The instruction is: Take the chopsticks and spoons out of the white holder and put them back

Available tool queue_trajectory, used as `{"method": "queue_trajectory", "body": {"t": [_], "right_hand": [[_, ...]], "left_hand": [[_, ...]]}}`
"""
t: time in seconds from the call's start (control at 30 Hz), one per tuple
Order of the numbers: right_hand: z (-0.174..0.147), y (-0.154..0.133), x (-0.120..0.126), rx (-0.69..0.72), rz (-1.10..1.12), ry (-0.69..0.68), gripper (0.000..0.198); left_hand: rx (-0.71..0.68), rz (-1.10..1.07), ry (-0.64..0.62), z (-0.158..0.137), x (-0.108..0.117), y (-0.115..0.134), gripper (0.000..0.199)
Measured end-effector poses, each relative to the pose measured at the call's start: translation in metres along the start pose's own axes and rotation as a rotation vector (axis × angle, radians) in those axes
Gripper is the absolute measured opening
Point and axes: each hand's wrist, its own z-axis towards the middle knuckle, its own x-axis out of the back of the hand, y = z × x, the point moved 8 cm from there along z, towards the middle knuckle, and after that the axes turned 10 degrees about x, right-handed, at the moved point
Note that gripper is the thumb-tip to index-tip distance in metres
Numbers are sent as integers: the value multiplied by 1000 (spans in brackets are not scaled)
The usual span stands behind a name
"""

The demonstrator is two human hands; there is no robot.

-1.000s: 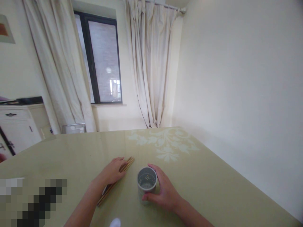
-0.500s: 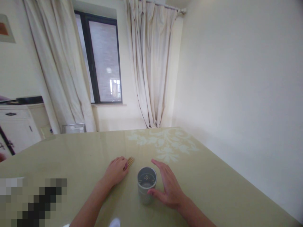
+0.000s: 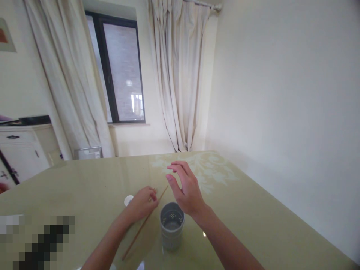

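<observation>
My left hand (image 3: 143,204) rests on the table with its fingers curled over thin wooden chopsticks; their tips show just past the fingers, and the rest is hidden under the hand. One chopstick (image 3: 137,238) slants out along the hand's right side, its length in plain sight. A grey cylindrical holder (image 3: 172,240) stands upright between my forearms, with small holes in its bottom and nothing in it. Above and behind its right rim, my right hand (image 3: 187,187) is raised, fingers apart and holding nothing.
The glossy pale green table (image 3: 267,225) has a white floral pattern at its far end. A wall (image 3: 295,112) runs along the right. Curtains (image 3: 180,75) and a window stand beyond. A white cabinet (image 3: 22,146) is at left; a blurred dark patch covers the near left.
My right hand has left the holder's side and moved up and away. One chopstick now lies slanted apart from the bunch under my left hand.
</observation>
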Motion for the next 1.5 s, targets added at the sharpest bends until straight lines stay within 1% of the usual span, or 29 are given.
{"method": "queue_trajectory", "body": {"t": [0.1,0.17,0.23,0.3,0.37,0.47,0.5,0.57,0.6,0.67,0.73,0.77,0.83,0.9,0.93,1.0,1.07,1.17,1.3,1.5], "right_hand": [[0,1,-2,-22,-7,-20,25],[-1,5,2,-72,-7,-14,26],[-1,9,8,-152,37,7,28],[0,12,10,-248,158,15,29],[1,7,9,-300,318,10,27],[6,-9,14,-275,462,38,17],[7,-13,18,-266,479,63,16],[8,-15,31,-266,491,132,16],[9,-14,40,-272,488,171,18],[11,-6,57,-280,461,233,22],[13,4,68,-280,419,239,25],[13,9,70,-284,403,224,27],[13,21,67,-301,378,184,29],[11,29,55,-319,359,127,29],[10,32,47,-324,351,91,28],[6,36,30,-323,333,14,26],[2,40,15,-324,320,-49,25],[-4,45,-1,-343,318,-121,24],[-10,49,-11,-362,326,-168,20],[-16,49,-23,-345,297,-222,20]], "left_hand": [[13,-340,-45,-4,24,3,34],[44,-549,-52,-12,44,11,42],[31,-717,9,-25,66,26,42],[-41,-809,97,-40,83,47,38],[-144,-842,146,-54,90,71,33],[-250,-861,131,-68,86,97,25],[-257,-873,125,-70,85,100,24],[-225,-884,133,-69,86,96,28],[-198,-874,134,-66,85,90,32],[-142,-811,90,-53,79,74,40],[-98,-680,31,-35,65,53,40],[-66,-573,33,-26,57,41,38],[22,-257,110,-11,44,14,31],[84,66,139,-3,29,-5,27],[102,191,129,-2,22,-12,25],[122,343,83,-2,9,-20,22],[144,391,43,-4,2,-24,20],[158,395,18,-5,-2,-25,17],[163,394,18,-4,-2,-25,14],[186,380,1,-4,-6,-26,17]]}}
